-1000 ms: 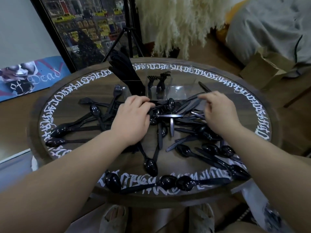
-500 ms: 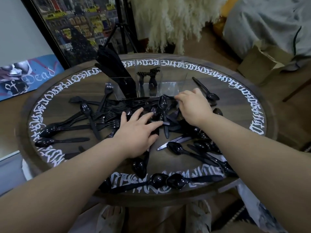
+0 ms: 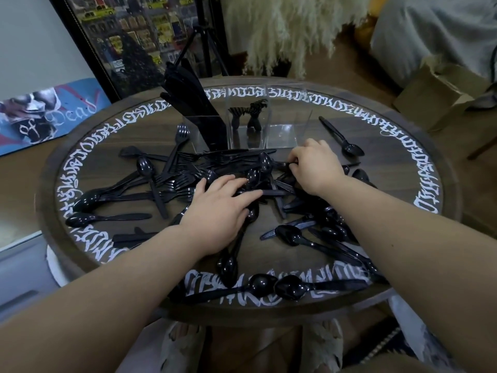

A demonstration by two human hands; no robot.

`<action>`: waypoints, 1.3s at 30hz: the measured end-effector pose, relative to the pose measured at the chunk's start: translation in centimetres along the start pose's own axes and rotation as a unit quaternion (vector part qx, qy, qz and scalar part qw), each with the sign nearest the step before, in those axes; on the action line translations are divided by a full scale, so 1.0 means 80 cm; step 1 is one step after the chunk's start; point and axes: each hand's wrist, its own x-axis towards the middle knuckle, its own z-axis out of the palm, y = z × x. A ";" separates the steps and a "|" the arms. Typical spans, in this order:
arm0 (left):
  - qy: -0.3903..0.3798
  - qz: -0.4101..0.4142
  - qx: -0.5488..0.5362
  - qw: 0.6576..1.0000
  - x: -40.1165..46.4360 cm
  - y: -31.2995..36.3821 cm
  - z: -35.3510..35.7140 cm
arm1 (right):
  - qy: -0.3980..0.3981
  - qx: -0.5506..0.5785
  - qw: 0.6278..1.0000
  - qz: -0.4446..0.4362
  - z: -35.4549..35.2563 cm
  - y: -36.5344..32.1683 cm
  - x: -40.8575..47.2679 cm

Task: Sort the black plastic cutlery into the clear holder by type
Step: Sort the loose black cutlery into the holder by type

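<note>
Right hand (image 3: 314,168) curls its fingertips onto one thin black plastic handle in the cutlery heap (image 3: 242,184); left hand (image 3: 220,211) lies flat, fingers spread, pinning the pile. Best to slide that piece clear before lifting. The clear three-compartment holder (image 3: 282,125) beyond holds a knife bundle (image 3: 193,103), two forks (image 3: 247,114), no spoons. Loose pieces are too tangled to count.

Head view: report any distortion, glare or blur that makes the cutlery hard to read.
Head view: wide-angle bend curves the round table and room edges; soft light, no hard shadows; the clear holder nearly vanishes, showing only faint reflections; the black cutlery pile merges into one dark mass; left hand and right hand slightly soft.
</note>
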 end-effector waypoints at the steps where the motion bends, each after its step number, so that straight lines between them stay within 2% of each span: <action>1: 0.017 -0.003 -0.003 1.000 -0.001 -0.001 0.002 | 0.005 0.007 1.000 0.003 0.000 0.001 0.000; 4: 0.055 -0.008 -0.017 0.998 -0.002 -0.002 0.006 | 0.017 0.030 0.999 0.009 0.000 0.003 -0.002; 7: 0.060 -0.013 -0.031 0.998 -0.002 -0.001 0.007 | 0.028 0.051 0.998 0.005 -0.003 0.007 -0.007; 11: 0.067 -0.022 -0.054 0.996 0.001 0.006 0.007 | 0.083 0.105 0.991 0.024 -0.020 0.020 -0.019; 15: 0.093 -0.022 -0.048 0.994 0.005 0.018 0.009 | 0.131 0.103 0.985 -0.040 -0.039 0.033 -0.032; 18: 0.077 -0.023 -0.031 0.996 0.008 0.028 0.011 | 0.091 0.103 0.988 -0.068 -0.037 0.038 -0.037; 22: 0.032 -0.026 -0.010 0.999 0.009 0.035 0.015 | 0.009 0.038 0.994 -0.103 -0.026 0.041 -0.037; 28: 0.031 -0.033 -0.014 0.999 0.009 0.038 0.014 | -0.028 -0.020 0.991 -0.128 -0.014 0.038 -0.029; 31: 0.027 -0.037 -0.015 0.999 0.012 0.039 0.013 | 0.006 -0.012 0.994 -0.111 -0.017 0.044 -0.030; 35: 0.032 -0.043 -0.015 0.998 0.015 0.040 0.013 | 0.039 0.045 0.997 -0.043 -0.031 0.066 -0.036; 39: 0.098 -0.052 -0.023 0.994 0.022 0.047 0.016 | 0.079 0.143 0.986 0.030 -0.049 0.089 -0.040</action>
